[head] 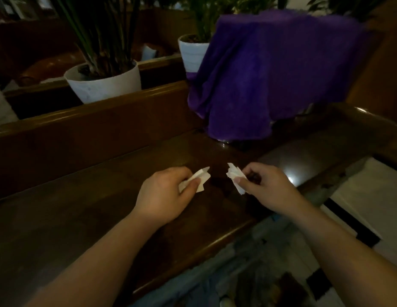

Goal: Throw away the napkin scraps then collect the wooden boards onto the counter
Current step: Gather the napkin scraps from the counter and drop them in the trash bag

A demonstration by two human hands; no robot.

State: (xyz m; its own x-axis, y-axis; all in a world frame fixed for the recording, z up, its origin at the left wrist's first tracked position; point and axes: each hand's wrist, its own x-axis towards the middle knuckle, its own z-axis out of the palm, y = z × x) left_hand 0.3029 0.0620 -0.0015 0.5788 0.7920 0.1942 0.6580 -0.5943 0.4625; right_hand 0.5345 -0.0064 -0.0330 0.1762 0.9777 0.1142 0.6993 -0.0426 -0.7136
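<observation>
My left hand (164,193) pinches a crumpled white napkin scrap (201,177) between thumb and fingers, just above the dark wooden counter (82,207). A short gap to the right, my right hand (266,187) grips a second white napkin scrap (234,176) the same way. Both scraps point toward each other over the middle of the counter. No wooden boards show in this view.
A purple cloth (270,72) drapes over a bulky object at the counter's back right. Two white plant pots (104,83) (193,53) stand behind a raised wooden ledge (93,129). Light floor tiles (359,196) lie past the counter's right edge.
</observation>
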